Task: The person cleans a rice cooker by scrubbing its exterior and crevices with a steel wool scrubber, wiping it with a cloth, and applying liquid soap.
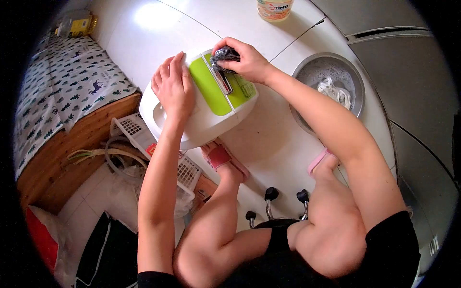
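Note:
A white plastic body with a bright green panel (204, 89) on top lies in front of me, tilted, above the tiled floor. A shiny metal bar (223, 85) and a thin pale strip run across the panel. My left hand (175, 91) rests on the white side to the left of the green, fingers stretched out and holding nothing. In my right hand (242, 60) is a dark, shiny steel wool scrubber (225, 55), gripped by bent fingers and pressed at the upper end of the metal bar. The scrubber and fingers hide part of the panel.
To the right, a metal basin (357, 79) holds sudsy water and a whitish cloth (333, 91). A labelled tub (274, 9) stands at the top. At left are a cloth-covered wooden chest (96, 115) and a white plastic basket (129, 127). Grey cabinet fronts (413, 86) line the right.

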A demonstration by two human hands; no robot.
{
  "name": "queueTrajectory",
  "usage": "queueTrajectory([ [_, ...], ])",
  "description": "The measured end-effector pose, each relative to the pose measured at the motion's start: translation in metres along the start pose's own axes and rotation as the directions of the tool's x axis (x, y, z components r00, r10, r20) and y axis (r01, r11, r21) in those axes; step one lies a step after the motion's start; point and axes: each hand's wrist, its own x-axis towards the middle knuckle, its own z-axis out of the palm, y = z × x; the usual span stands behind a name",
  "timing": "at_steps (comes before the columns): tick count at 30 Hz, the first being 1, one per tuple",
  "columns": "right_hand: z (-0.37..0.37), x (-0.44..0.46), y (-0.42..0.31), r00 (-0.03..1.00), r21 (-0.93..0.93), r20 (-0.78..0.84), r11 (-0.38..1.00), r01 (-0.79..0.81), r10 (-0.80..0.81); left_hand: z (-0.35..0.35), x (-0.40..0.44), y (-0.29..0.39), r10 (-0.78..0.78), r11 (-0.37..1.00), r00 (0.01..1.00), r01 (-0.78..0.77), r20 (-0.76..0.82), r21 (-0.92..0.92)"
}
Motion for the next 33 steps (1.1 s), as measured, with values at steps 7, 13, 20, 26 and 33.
queueTrajectory([
  [7,0.013,-0.053,-0.005,0.982,-0.125,-0.185,0.992,0.005,-0.029,-0.009,-0.003,0.005,0.034,0.999,0.994,-0.033,0.102,-0.012],
  [13,0.008,-0.082,-0.005,0.973,-0.081,-0.220,0.993,-0.088,0.068,-0.013,-0.010,0.020,0.145,0.989,0.980,-0.143,0.134,-0.030],
  [20,0.012,-0.083,-0.049,0.982,-0.314,-0.182,0.949,-0.004,-0.056,-0.014,-0.019,0.034,0.250,0.967,0.959,-0.240,0.133,-0.084],
  [26,0.011,-0.081,-0.039,0.967,-0.350,-0.238,0.937,-0.002,-0.087,-0.014,-0.020,0.035,0.254,0.966,0.960,-0.244,0.122,-0.089],
  [33,0.028,-0.063,-0.044,0.939,-0.507,-0.213,0.852,0.132,-0.272,-0.012,-0.020,0.037,0.241,0.969,0.963,-0.232,0.116,-0.089],
])
